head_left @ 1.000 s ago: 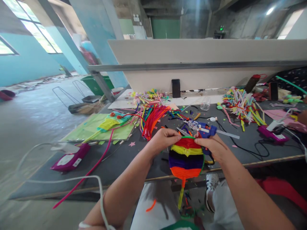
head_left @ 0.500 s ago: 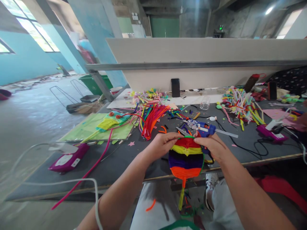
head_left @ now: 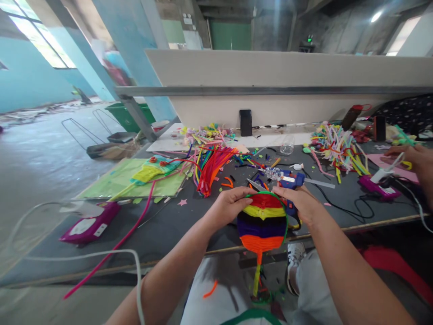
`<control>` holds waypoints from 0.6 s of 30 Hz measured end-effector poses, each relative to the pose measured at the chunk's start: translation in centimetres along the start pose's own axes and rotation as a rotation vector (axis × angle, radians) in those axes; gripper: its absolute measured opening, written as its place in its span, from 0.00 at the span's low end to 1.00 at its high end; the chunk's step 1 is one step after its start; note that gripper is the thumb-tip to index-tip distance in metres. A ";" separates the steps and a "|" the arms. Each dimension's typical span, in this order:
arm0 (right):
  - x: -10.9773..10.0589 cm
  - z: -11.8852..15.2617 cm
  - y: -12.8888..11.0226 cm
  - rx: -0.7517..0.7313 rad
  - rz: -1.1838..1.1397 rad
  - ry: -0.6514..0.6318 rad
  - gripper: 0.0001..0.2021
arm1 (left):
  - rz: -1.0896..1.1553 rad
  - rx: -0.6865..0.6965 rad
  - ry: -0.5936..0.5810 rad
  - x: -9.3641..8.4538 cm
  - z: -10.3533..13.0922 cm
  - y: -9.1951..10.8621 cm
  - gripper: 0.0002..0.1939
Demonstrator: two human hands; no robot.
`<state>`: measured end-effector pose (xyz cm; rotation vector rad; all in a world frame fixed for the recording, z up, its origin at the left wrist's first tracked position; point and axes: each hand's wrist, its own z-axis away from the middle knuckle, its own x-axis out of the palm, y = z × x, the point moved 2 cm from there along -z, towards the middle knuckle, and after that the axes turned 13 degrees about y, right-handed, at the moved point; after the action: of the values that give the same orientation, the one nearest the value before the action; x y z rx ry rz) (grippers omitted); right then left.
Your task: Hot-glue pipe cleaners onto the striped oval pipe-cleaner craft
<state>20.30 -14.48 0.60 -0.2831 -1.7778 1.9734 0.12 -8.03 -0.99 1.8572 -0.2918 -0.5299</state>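
Note:
Between my hands is a fan-shaped pipe-cleaner piece [head_left: 262, 225], striped red, yellow, black, purple and orange, with a green rim and its stem pointing down. My left hand [head_left: 230, 205] pinches the upper left edge. My right hand [head_left: 296, 201] has its thumb and fingers closed on the upper right edge. Just beyond my right hand lies a blue hot glue gun [head_left: 291, 179] with a clear glue stick in its back. Partly hidden scissors [head_left: 254, 186] lie behind the piece. A bundle of bright pipe cleaners [head_left: 216, 167] rests further back.
To the left are a yellow-and-teal pipe-cleaner piece [head_left: 154, 169] on a green sheet [head_left: 101, 185] and a purple power strip [head_left: 89, 223]. Another purple strip [head_left: 379, 187] and a pastel pipe-cleaner pile [head_left: 334, 146] lie right. Another person's hand [head_left: 419, 162] reaches in there. A phone [head_left: 245, 123] stands behind.
The other person's hand has come into fuller view at the right. My hands keep hold of the striped piece, its upper edge now tilted slightly more open.

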 end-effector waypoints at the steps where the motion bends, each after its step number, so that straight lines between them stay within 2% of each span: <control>1: 0.0 -0.1 0.0 -0.016 0.026 0.003 0.13 | -0.006 0.003 -0.002 0.0 0.0 0.1 0.17; 10: 0.3 0.4 -0.5 -0.042 0.073 -0.021 0.12 | 0.084 0.004 -0.007 0.5 0.2 0.9 0.18; 18: 0.0 0.1 0.0 -0.074 0.114 -0.041 0.11 | -0.095 0.090 0.029 0.1 0.2 1.1 0.14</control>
<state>20.20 -14.57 0.63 -0.3784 -1.9014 2.0069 0.20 -8.68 -0.02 1.9721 -0.2117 -0.5620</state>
